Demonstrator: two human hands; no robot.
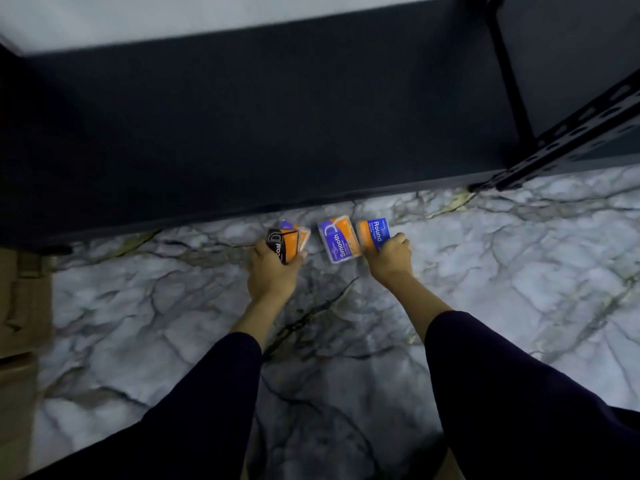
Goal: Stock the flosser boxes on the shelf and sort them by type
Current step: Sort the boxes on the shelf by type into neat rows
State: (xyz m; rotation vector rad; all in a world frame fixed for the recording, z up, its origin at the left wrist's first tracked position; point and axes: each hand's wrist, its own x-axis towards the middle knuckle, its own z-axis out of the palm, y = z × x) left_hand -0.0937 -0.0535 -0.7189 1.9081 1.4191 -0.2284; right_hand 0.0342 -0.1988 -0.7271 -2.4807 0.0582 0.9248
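Nearest, two dark sleeves (194,403) are stretched out over a marbled floor (485,289). Farther on, the left hand (273,268) is curled round a black and orange flosser box (283,244), with a second orange box (302,235) seen just behind it. The right hand (389,254) is closed on a blue and orange box marked "Round" (373,233). Between the hands, a box marked "Smooth" (337,239) is seen lying on the floor. Beyond, the dark shelf (242,133) is seen, with cardboard boxes (20,306) at the left.
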